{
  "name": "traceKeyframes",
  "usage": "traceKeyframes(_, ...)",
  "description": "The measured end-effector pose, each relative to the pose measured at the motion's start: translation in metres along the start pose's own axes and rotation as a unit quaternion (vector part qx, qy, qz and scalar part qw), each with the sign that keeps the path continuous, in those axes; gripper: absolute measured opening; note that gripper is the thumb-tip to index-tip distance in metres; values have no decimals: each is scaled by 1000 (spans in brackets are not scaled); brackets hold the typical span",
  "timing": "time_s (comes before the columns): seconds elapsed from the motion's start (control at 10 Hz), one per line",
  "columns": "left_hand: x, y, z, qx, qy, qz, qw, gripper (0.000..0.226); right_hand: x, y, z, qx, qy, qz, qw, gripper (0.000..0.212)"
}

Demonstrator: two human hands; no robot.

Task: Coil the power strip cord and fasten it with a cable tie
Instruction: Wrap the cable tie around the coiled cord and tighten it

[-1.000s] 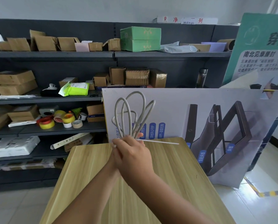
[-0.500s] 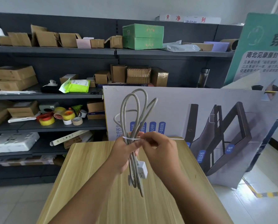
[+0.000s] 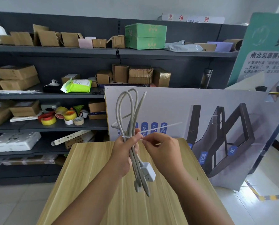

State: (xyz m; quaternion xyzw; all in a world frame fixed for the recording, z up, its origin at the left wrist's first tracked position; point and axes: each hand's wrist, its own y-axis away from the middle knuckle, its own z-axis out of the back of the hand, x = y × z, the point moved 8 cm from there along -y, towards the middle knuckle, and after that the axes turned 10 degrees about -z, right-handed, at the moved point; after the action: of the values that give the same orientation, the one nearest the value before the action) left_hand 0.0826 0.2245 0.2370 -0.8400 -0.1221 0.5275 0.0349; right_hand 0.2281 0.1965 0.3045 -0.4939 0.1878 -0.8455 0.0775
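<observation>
Risk first: the cable tie (image 3: 159, 128) looks only loosely drawn round the cord bundle (image 3: 132, 120). My read is that the loops above the tie could splay or slide out if the left hand (image 3: 124, 153) eases before the tie is pulled snug. One loop already bows out sideways from the bundle, on the side away from the tie's tail, and it could end up outside the band. A slanted pull on the tail could also drag the band down the bundle instead of closing it.

Bundle is held upright above the bench (image 3: 90, 168), clear of its surface. The socket block (image 3: 149, 171) and the plug (image 3: 137, 186) hang from the bundle's lower end, below the left hand.

Left hand fingers are clenched round the bundle's middle, just below the tie band; the thumb presses the cords beside the band.

Right hand (image 3: 164, 151) sits just beside the bundle. Its fingers (image 3: 146, 140) pinch the tie's strap near the bundle. The free tail runs up and away from the bundle, past the right hand.

Whether the tail is threaded through the tie's head, I cannot tell; fingers cover that spot.
</observation>
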Motion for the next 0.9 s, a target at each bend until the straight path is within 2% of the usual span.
traceKeyframes(0.2, -5, 0, 2, -15, 3, -6, 1000, 27, -5, -2, 6, -39, -1, 12, 999, 4)
traceKeyframes(0.3, -2, -1, 3, -19, 5, 1, 1000, 25, -9, -4, 6, -29, -25, -3, 999, 2)
traceKeyframes(0.4, -5, -1, 0, -14, 6, -7, 1000, 24, -21, -2, 3, 4, -103, -48, 994, 8)
traceKeyframes(0.5, -8, -2, -5, -6, 37, -1, 999, 22, -50, 5, -4, 40, -203, -123, 971, 9)
traceKeyframes(0.6, -11, -4, -6, 7, 52, -2, 999, 21, -84, 4, -10, 54, -316, -225, 920, 14)
traceKeyframes(0.7, -10, -3, -7, 18, 49, -1, 999, 21, -92, -9, -14, 102, -509, -261, 814, 32)
traceKeyframes(0.8, -9, -2, -11, 28, 57, 7, 998, 26, -83, -20, -10, 159, -641, -239, 712, 29)
traceKeyframes(0.9, -8, -1, -12, 36, 69, 21, 997, 28, -72, -21, -9, 229, -708, -221, 630, 24)
